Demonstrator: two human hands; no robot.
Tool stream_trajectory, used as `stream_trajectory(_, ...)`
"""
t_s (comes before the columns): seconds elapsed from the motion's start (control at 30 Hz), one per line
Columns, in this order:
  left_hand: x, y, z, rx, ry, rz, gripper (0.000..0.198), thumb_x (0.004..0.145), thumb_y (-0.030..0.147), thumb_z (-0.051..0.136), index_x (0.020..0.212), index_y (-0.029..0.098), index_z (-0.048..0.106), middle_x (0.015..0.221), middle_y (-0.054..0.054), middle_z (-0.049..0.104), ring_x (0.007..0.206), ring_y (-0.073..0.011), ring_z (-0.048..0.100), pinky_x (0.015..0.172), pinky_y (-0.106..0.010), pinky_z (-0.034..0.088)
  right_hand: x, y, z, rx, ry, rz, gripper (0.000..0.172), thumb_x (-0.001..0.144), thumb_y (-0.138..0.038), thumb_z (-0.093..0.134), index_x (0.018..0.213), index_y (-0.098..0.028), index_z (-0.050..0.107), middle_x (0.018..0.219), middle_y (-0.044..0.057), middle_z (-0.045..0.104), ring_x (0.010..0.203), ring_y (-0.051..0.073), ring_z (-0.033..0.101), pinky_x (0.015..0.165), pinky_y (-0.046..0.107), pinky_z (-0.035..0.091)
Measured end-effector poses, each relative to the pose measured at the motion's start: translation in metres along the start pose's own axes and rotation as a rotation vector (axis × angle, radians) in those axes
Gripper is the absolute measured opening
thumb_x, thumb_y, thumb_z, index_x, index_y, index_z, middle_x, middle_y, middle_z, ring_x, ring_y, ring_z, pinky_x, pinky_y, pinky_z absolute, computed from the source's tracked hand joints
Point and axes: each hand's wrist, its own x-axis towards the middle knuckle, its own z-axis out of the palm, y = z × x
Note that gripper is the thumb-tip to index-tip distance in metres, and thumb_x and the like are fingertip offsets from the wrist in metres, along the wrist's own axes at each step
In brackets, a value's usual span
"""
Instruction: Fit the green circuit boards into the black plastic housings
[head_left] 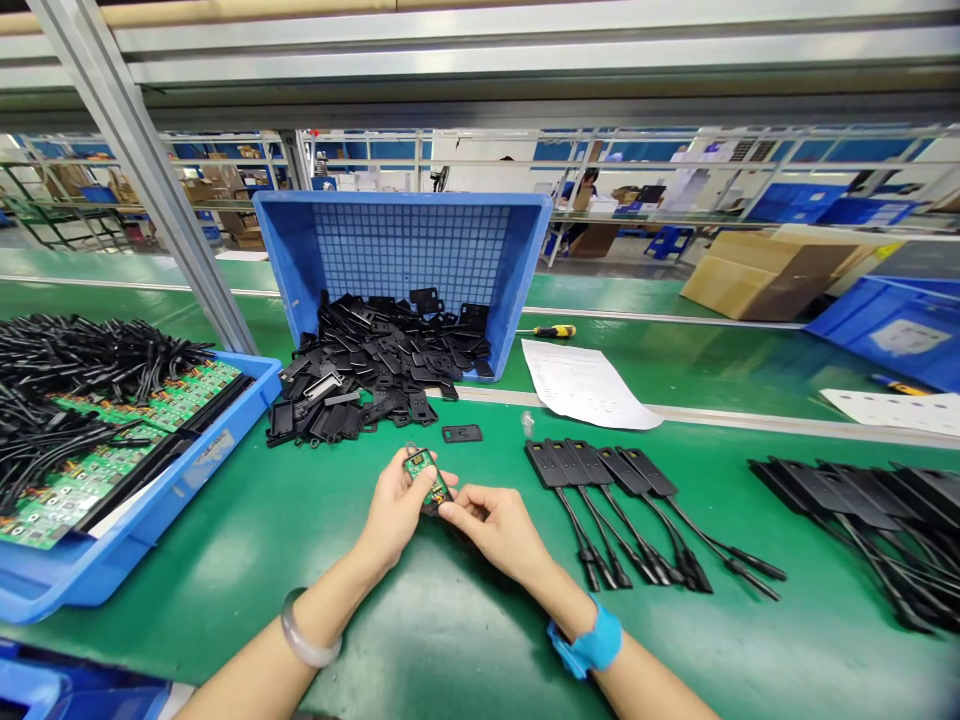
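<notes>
Between my hands is a small green circuit board [421, 472] seated in or against a black plastic case, with coloured wires at its lower end. My left hand [397, 503] is closed around its left side, thumb lying across the board. The fingers of my right hand [487, 515] pinch at the lower right end, where the wires are; the exact spot is partly hidden. Just beyond them a single black case half [461, 433] lies flat on the green bench [330, 540]. A heap of black case pieces [382, 350] spills out of a tipped blue crate [435, 245].
At left stands a blue tray [180, 495] of green boards with black cables. Cased units with cables [600, 470] lie in a row on the right, beside another pile [862, 500]. Behind are a paper sheet [585, 385], a yellow screwdriver [553, 331] and a metal post [150, 170].
</notes>
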Motion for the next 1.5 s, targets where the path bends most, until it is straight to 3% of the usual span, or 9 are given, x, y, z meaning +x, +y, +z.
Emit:
stream_trajectory(0.2, 0.002, -0.004, 0.0, 0.155, -0.167, -0.141, 0.023, 0.076, 0.035, 0.058, 0.086, 0.015, 0.054, 0.066, 0.0, 0.06, 0.053, -0.0104, 0.055, 0.052, -0.021, 0.045, -0.003, 0.001, -0.006, -0.275, 0.184, -0.421, 0.02, 0.096, -0.025, 0.045, 0.095, -0.019, 0.064, 0.079, 0.004, 0.061, 0.073, 0.017, 0.055, 0.066, 0.028, 0.042)
stream_trajectory(0.33, 0.001, -0.013, -0.001, 0.355, -0.264, -0.126, 0.012, 0.079, 0.027, 0.051, 0.08, 0.016, 0.054, 0.062, 0.0, 0.061, 0.047, -0.0094, 0.052, 0.047, -0.02, 0.042, 0.0, 0.006, -0.009, -0.519, 0.219, -0.578, 0.026, 0.098, -0.024, 0.041, 0.095, -0.018, 0.067, 0.08, 0.007, 0.059, 0.073, 0.019, 0.053, 0.065, 0.029, 0.04)
stream_trajectory(0.73, 0.002, -0.019, -0.004, 0.583, -0.309, -0.081, 0.012, 0.079, 0.022, 0.044, 0.079, 0.018, 0.055, 0.063, 0.001, 0.066, 0.047, -0.0095, 0.054, 0.048, -0.018, 0.042, 0.003, 0.009, -0.014, -0.549, 0.167, -0.567, 0.03, 0.099, -0.028, 0.042, 0.083, -0.017, 0.065, 0.075, 0.005, 0.062, 0.07, 0.018, 0.051, 0.064, 0.031, 0.035)
stream_trajectory(0.9, 0.003, -0.019, -0.004, 0.607, -0.325, -0.108, 0.011, 0.078, 0.023, 0.045, 0.076, 0.017, 0.054, 0.062, -0.001, 0.066, 0.045, -0.0096, 0.054, 0.047, -0.019, 0.041, 0.008, 0.01, -0.012, -0.742, 0.065, -0.604, 0.034, 0.099, -0.018, 0.032, 0.079, -0.016, 0.06, 0.073, 0.007, 0.056, 0.07, 0.02, 0.047, 0.06, 0.031, 0.036)
stream_trajectory(1.0, 0.004, -0.017, -0.003, 0.519, -0.314, -0.179, 0.011, 0.077, 0.026, 0.047, 0.078, 0.017, 0.053, 0.061, -0.001, 0.065, 0.043, -0.0097, 0.053, 0.043, -0.019, 0.041, 0.009, 0.009, -0.012, -0.697, -0.001, -0.539, 0.028, 0.098, -0.017, 0.033, 0.08, -0.017, 0.055, 0.077, 0.006, 0.054, 0.072, 0.02, 0.048, 0.061, 0.03, 0.039)
stream_trajectory(1.1, 0.005, -0.015, -0.003, 0.38, -0.234, -0.256, 0.018, 0.078, 0.032, 0.05, 0.085, 0.016, 0.051, 0.062, -0.002, 0.063, 0.046, -0.0117, 0.056, 0.04, -0.019, 0.04, 0.016, 0.012, -0.022, -0.578, -0.05, -0.351, 0.019, 0.097, -0.015, 0.038, 0.084, -0.018, 0.05, 0.082, 0.003, 0.055, 0.075, 0.016, 0.052, 0.066, 0.025, 0.043)
stream_trajectory(1.3, 0.008, -0.012, -0.005, 0.155, -0.163, -0.297, 0.046, 0.073, 0.046, 0.061, 0.103, 0.013, 0.051, 0.07, -0.003, 0.062, 0.054, -0.0129, 0.06, 0.044, -0.02, 0.043, 0.065, 0.037, -0.08, -0.958, 0.118, 0.119, 0.014, 0.095, -0.014, 0.044, 0.09, -0.011, 0.057, 0.091, 0.01, 0.06, 0.086, 0.019, 0.058, 0.077, 0.029, 0.045)
stream_trajectory(1.4, 0.009, -0.013, -0.007, 0.126, -0.169, -0.275, 0.053, 0.067, 0.043, 0.069, 0.107, 0.013, 0.052, 0.072, -0.002, 0.061, 0.057, -0.012, 0.057, 0.045, -0.02, 0.042, 0.089, 0.048, -0.1, -1.039, 0.151, 0.192, 0.014, 0.093, -0.022, 0.054, 0.096, -0.009, 0.059, 0.096, 0.009, 0.06, 0.086, 0.02, 0.059, 0.078, 0.036, 0.049)
stream_trajectory(1.5, 0.01, -0.014, -0.01, 0.088, -0.184, -0.237, 0.055, 0.057, 0.032, 0.077, 0.103, 0.013, 0.055, 0.077, -0.002, 0.062, 0.063, -0.0109, 0.056, 0.052, -0.02, 0.044, 0.103, 0.048, -0.096, -1.051, 0.111, 0.151, 0.018, 0.091, -0.027, 0.06, 0.097, -0.01, 0.061, 0.098, 0.008, 0.061, 0.088, 0.02, 0.06, 0.08, 0.038, 0.049)
